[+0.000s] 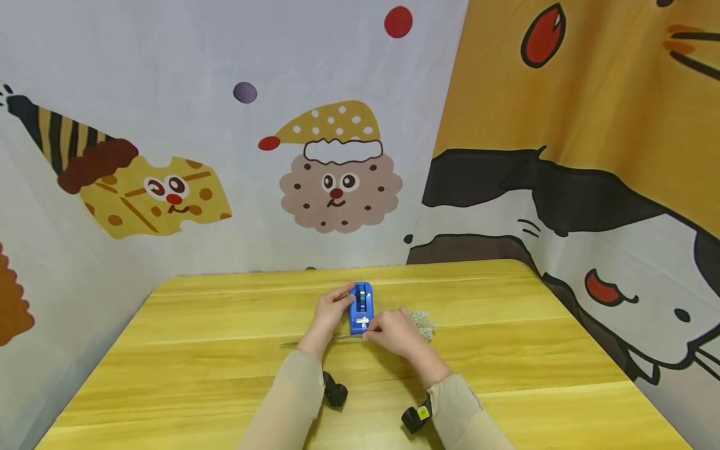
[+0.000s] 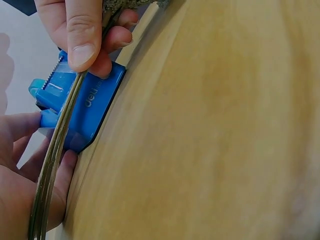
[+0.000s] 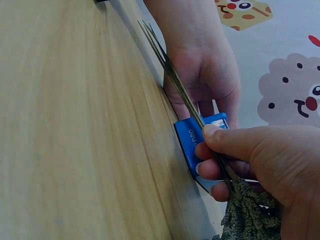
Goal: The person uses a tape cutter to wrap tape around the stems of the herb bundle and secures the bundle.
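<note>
A blue tape dispenser (image 1: 354,320) stands on the table, its tape roll (image 1: 361,299) at the far end and its serrated cutter (image 2: 51,74) at the near end. My left hand (image 1: 328,314) grips the dispenser from the left side, fingers along its upper and lower parts. With thumb and fingers, my right hand (image 1: 397,331) pinches a bundle of thin dried stems (image 3: 181,90) right beside the cutter end. A greenish-grey flower head (image 3: 245,212) spreads out past the right palm. The bare stems run leftward in front of the dispenser. Whether tape touches the stems is hidden by the fingers.
The wood-grain table (image 1: 202,362) extends around both hands. Behind it hangs a cartoon-printed cloth (image 1: 253,244), close to the table's far edge. Black wrist devices (image 1: 335,394) sit under both forearms, low over the tabletop.
</note>
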Available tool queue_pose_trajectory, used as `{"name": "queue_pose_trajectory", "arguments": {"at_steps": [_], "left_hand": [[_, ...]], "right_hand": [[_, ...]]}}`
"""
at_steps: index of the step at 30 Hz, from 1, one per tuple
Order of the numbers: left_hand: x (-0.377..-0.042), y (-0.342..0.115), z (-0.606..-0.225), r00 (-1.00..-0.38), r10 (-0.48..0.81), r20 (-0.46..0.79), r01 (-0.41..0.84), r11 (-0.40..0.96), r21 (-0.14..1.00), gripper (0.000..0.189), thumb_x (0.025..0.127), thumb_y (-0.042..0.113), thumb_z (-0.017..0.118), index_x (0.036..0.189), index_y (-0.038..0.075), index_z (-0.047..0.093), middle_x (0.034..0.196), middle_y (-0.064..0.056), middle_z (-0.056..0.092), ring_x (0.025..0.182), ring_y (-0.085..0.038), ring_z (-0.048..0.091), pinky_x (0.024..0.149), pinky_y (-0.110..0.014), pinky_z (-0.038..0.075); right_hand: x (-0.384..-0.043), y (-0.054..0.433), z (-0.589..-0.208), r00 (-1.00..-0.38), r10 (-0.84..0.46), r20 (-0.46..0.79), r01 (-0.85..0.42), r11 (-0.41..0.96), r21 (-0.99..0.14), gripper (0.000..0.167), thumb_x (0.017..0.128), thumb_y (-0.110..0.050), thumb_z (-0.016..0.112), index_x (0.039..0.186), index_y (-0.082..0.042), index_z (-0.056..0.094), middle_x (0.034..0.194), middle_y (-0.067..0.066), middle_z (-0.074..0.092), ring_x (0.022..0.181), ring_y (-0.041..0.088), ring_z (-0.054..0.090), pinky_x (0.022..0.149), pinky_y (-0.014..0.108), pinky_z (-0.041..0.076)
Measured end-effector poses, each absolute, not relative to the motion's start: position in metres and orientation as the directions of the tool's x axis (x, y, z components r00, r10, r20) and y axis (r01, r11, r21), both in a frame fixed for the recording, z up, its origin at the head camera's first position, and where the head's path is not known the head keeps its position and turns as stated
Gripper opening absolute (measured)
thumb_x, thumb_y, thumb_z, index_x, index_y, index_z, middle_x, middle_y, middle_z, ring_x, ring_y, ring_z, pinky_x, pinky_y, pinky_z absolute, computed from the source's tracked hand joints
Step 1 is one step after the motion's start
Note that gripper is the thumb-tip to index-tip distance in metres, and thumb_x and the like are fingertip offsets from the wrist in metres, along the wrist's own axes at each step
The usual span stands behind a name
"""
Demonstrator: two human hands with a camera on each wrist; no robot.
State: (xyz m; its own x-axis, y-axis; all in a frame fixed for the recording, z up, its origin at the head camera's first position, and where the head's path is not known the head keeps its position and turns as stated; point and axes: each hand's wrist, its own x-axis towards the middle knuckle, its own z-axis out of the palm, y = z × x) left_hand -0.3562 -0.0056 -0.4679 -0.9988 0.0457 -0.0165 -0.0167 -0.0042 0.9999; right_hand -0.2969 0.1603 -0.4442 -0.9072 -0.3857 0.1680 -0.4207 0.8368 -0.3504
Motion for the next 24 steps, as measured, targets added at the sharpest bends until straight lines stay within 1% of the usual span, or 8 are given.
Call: {"name": "queue_pose_trajectory", "arguments": {"at_steps": [4,9,13,16,20,23,24], "left_hand": [[-0.3564,-0.005,-0.4672,-0.999,0.04,-0.02,-0.02,-0.006,1.0,0.032,0.092,0.009,0.064,0.124,0.011,0.066,0.135,-0.009,0.056,0.131,-0.03,0.045,0.106,-0.041,0.037],[-0.3564,-0.004,-0.4658,-0.999,0.037,-0.011,-0.011,0.001,1.0,0.033,0.092,0.009,0.065,0.124,0.01,0.066,0.134,-0.009,0.057,0.13,-0.031,0.046,0.106,-0.042,0.037],[-0.3563,-0.0043,-0.4655,-0.999,0.037,-0.028,-0.029,-0.001,1.0,0.032,0.092,0.01,0.065,0.124,0.012,0.067,0.135,-0.008,0.057,0.13,-0.03,0.045,0.106,-0.041,0.036],[-0.3563,-0.0046,-0.4659,-0.999,0.04,-0.037,-0.038,-0.003,0.999,0.032,0.092,0.01,0.064,0.124,0.013,0.067,0.136,-0.007,0.057,0.131,-0.029,0.044,0.107,-0.041,0.036],[-0.3568,-0.005,-0.4671,-0.999,0.045,-0.031,-0.032,-0.018,0.999,0.032,0.093,0.009,0.064,0.125,0.01,0.066,0.135,-0.012,0.056,0.129,-0.031,0.047,0.104,-0.04,0.039],[-0.3567,-0.0049,-0.4679,-0.998,0.049,-0.027,-0.028,-0.03,0.999,0.032,0.093,0.008,0.063,0.125,0.008,0.065,0.135,-0.015,0.056,0.127,-0.032,0.049,0.102,-0.039,0.041],[-0.357,-0.005,-0.4683,-0.998,0.049,-0.026,-0.027,-0.031,0.999,0.032,0.093,0.008,0.062,0.125,0.008,0.065,0.135,-0.015,0.056,0.127,-0.032,0.049,0.102,-0.039,0.041]], "right_hand": [[-0.2969,0.1607,-0.4444,-0.909,-0.382,0.166,-0.417,0.835,-0.359,0.014,0.084,-0.031,0.075,0.072,-0.023,0.075,0.064,-0.017,0.063,0.059,0.002,0.049,0.091,0.05,0.037],[-0.2975,0.1618,-0.4452,-0.909,-0.382,0.168,-0.417,0.836,-0.358,0.014,0.084,-0.032,0.075,0.072,-0.024,0.075,0.064,-0.018,0.063,0.059,0.001,0.05,0.093,0.051,0.036],[-0.2987,0.1622,-0.4462,-0.909,-0.384,0.162,-0.417,0.835,-0.359,0.014,0.084,-0.033,0.075,0.072,-0.025,0.075,0.064,-0.019,0.062,0.059,0.001,0.051,0.096,0.052,0.036],[-0.299,0.1619,-0.4462,-0.907,-0.386,0.166,-0.42,0.835,-0.354,0.014,0.084,-0.033,0.075,0.072,-0.025,0.075,0.064,-0.019,0.063,0.06,0.0,0.052,0.098,0.055,0.034],[-0.2989,0.1613,-0.4456,-0.9,-0.395,0.182,-0.435,0.835,-0.337,0.015,0.084,-0.033,0.075,0.071,-0.025,0.076,0.065,-0.018,0.064,0.059,0.001,0.05,0.088,0.046,0.039],[-0.2991,0.161,-0.4455,-0.896,-0.4,0.191,-0.443,0.836,-0.324,0.016,0.084,-0.034,0.075,0.07,-0.025,0.075,0.065,-0.019,0.064,0.057,0.001,0.048,0.076,0.037,0.036],[-0.299,0.161,-0.4456,-0.895,-0.402,0.192,-0.444,0.837,-0.321,0.016,0.084,-0.034,0.075,0.07,-0.025,0.075,0.065,-0.019,0.064,0.056,0.002,0.047,0.075,0.036,0.035]]}}
